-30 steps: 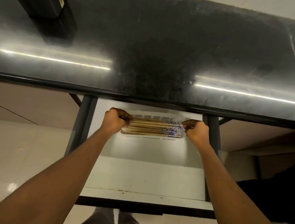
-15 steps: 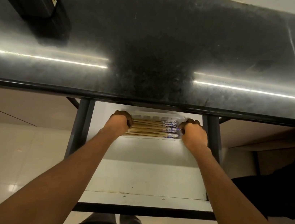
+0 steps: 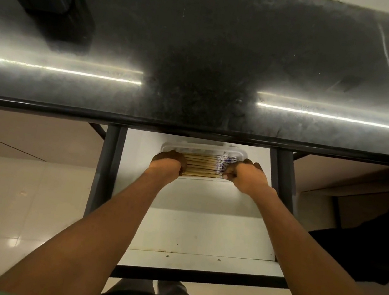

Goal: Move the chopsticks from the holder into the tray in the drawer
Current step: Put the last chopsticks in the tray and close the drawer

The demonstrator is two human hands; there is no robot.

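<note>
Placing step. The chopsticks (image 3: 201, 165) lie in the white tray (image 3: 203, 148) at the back of the open drawer (image 3: 201, 235), just under the table (image 3: 228, 39) edge. Left hand (image 3: 167, 164) is curled round their left end, right hand (image 3: 246, 177) round the right. The long axis runs left-right, with the blue-printed ends to the right. Next move is probably to let go and withdraw both hands.

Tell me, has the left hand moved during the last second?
Yes. The left hand has shifted right, away from the drawer's left rail, and now covers more of the chopsticks.
</note>
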